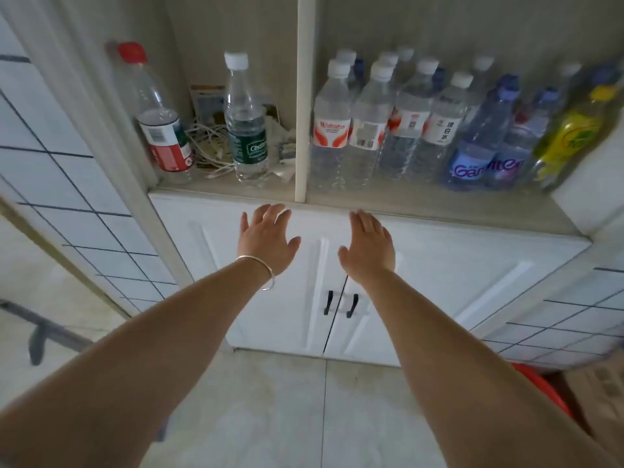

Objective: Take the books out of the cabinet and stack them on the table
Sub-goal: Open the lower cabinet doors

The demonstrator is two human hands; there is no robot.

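Observation:
A white cabinet (439, 282) stands in front of me with its two doors closed. Two black handles (341, 304) sit side by side at the centre seam. My left hand (266, 239), with a thin bangle on the wrist, is stretched out flat with fingers apart over the left door. My right hand (369, 246) is held the same way over the right door. Both hands are empty and hover above the handles, just below the shelf edge. No books are in view; the cabinet's inside is hidden behind the doors.
An open shelf (439, 204) above the doors holds several water bottles (368, 123), a red-capped bottle (162, 130), a yellow bottle (570, 136) and tangled white cables (209, 143). A post (305, 96) divides the shelf. Tiled walls flank the cabinet; a red object (543, 390) lies on the floor at right.

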